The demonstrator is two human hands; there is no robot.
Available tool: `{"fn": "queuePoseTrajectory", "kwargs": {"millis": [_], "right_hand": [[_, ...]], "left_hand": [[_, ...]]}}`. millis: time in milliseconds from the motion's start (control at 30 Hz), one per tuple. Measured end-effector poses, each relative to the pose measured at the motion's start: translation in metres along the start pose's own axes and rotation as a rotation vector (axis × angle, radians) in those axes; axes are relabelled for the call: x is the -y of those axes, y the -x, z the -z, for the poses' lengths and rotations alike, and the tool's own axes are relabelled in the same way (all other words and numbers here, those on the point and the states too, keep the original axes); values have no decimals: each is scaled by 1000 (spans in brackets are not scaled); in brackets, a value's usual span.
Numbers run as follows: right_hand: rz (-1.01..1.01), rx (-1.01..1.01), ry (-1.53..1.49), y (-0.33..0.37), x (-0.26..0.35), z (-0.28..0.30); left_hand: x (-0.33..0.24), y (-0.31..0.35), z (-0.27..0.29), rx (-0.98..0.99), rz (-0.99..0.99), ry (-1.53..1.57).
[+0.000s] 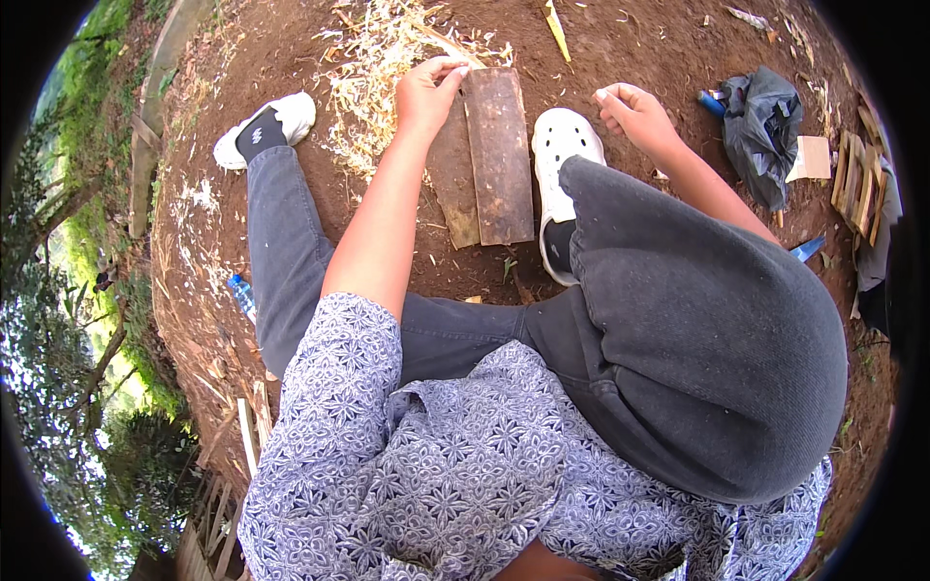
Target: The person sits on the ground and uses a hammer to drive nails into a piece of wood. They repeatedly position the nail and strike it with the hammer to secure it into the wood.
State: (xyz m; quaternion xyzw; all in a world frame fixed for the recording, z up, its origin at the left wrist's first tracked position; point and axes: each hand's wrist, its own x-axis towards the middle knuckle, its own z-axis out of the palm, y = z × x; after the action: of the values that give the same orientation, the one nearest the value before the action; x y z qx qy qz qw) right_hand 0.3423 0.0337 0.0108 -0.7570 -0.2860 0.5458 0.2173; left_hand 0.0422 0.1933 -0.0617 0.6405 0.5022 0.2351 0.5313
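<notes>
My left hand [426,97] is at the far end of two dark, worn boards lying side by side on the ground. Its thumb and fingers are pinched together beside the right board [499,155], and what they hold is too small to name. A pale wood strip [448,45] lies just past the fingertips. The left board [450,179] is partly covered by the right one. Over bare soil, beyond my white clog [562,136], my right hand [639,118] is closed with fingers curled. Anything in it is hidden.
Pale wood shavings [373,82] heap left of the boards. A black plastic bag [762,131] lies at the right, near stacked wood pieces [857,184]. A blue-capped bottle [242,293] is beside my left leg. A yellowish wood sliver [557,31] lies at the far side.
</notes>
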Motion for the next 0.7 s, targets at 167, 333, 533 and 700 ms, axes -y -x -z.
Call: {"fn": "queuePoseTrajectory", "kwargs": {"millis": [167,333,533,700], "right_hand": [[5,-16,7,2,-9,5],[3,-39,-25,9,-16,16],[-24,-41,-58,13,-23,26],[-46,-56,-112,13,-25,24]], "left_hand": [[-8,0,0,45,11,-65],[-3,2,-1,20,-5,-40],[0,1,-3,-8,-31,-9],[0,-4,-4,-19,-58,108]]}}
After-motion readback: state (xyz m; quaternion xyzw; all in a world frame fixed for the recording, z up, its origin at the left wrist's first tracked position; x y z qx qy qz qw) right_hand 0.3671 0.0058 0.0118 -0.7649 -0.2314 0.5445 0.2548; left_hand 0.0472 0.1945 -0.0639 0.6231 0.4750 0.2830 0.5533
